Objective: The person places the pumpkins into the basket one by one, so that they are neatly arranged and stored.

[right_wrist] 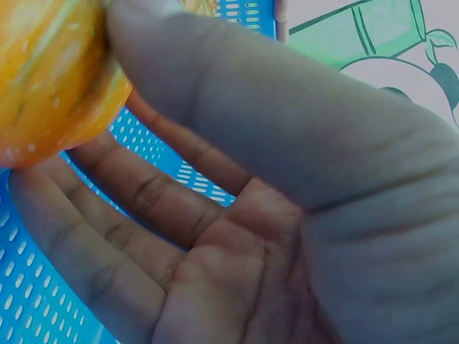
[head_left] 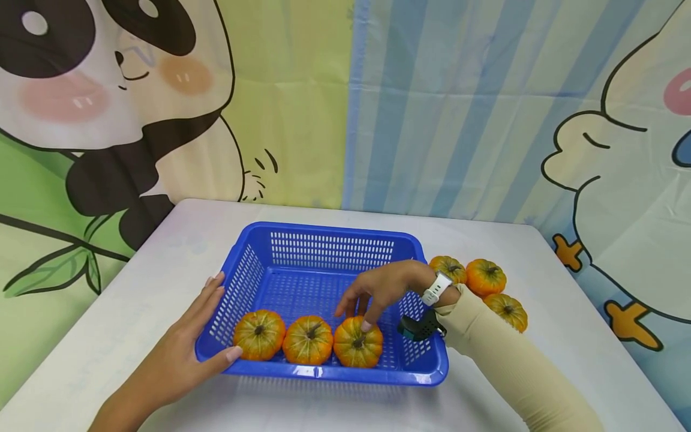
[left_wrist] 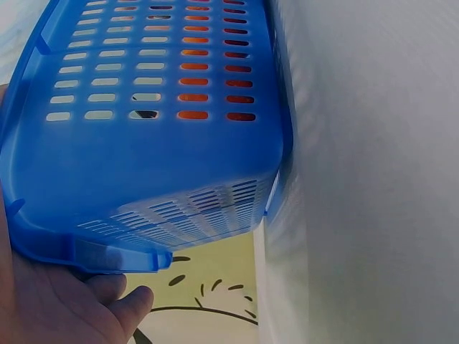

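Inside the blue plastic basket (head_left: 335, 375), a row of three small orange-and-yellow pumpkins lines the front wall: the left pumpkin (head_left: 260, 335), the middle pumpkin (head_left: 308, 340) and the right pumpkin (head_left: 358, 342). My right hand (head_left: 380, 288) holds the right pumpkin, thumb on its top and fingers curved at its far side; the right wrist view shows this pumpkin (right_wrist: 54, 79) at the thumb tip. My left hand (head_left: 180, 351) rests on the basket's front left corner, fingers extended along the left rim, thumb over the front rim beside the left pumpkin.
On the white table (head_left: 567, 360), right of the basket, sit three more pumpkins: one at the back (head_left: 486, 277), one nearer (head_left: 506, 311), and one partly behind my right wrist (head_left: 448, 268). A patterned cloth (head_left: 432, 108) hangs behind the table.
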A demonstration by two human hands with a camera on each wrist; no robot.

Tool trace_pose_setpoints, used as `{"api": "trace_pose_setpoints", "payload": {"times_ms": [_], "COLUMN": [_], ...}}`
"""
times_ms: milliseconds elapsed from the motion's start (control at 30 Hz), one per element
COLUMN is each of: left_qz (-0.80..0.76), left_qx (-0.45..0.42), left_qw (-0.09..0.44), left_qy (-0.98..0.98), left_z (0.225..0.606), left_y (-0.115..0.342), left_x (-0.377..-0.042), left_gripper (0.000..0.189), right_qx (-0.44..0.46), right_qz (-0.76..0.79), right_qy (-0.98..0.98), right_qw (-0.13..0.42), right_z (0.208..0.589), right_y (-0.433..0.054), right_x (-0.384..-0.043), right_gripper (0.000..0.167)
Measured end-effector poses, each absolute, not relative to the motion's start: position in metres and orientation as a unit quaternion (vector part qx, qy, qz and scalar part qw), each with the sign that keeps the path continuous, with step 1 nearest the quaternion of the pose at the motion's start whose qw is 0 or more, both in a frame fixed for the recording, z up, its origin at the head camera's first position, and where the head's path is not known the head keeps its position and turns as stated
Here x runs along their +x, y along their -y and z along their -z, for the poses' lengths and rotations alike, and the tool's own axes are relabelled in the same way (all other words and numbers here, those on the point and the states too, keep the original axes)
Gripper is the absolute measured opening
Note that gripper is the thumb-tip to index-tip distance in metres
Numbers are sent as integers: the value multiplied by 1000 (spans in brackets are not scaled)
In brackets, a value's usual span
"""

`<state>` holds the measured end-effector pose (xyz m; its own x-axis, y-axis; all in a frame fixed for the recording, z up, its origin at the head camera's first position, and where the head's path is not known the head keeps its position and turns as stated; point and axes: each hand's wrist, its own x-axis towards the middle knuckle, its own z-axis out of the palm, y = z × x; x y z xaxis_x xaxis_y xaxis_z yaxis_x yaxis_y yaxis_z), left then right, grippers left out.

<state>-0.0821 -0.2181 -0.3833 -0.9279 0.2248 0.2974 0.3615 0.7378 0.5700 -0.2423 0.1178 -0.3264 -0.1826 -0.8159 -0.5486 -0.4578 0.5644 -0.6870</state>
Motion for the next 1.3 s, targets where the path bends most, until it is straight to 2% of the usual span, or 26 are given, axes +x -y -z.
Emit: {"api": "trace_pose_setpoints", "payload": {"times_ms": [200, 733, 1033, 1300], "left_qz": [330, 334, 329, 328], "left_qx": [-163, -168, -158, -157], "left_qw": [109, 110, 104, 105], "left_qy": [923, 921, 925, 926], "left_z": [384, 381, 382, 383], "left_y": [219, 218, 219, 219], "left_x": [-82, -82, -81, -80], "left_gripper": [94, 94, 94, 93], "right_qx": [-427, -431, -445, -440], "right_qz": [194, 236, 236, 287], "right_qy": [-744, -743, -759, -773], "right_qw": [475, 454, 413, 355], "right_z": [327, 331, 324, 309], "right_y": [-118, -124, -125, -136], "right_x": [-243, -245, -243, -241], "right_gripper": [46, 45, 44, 39]}}
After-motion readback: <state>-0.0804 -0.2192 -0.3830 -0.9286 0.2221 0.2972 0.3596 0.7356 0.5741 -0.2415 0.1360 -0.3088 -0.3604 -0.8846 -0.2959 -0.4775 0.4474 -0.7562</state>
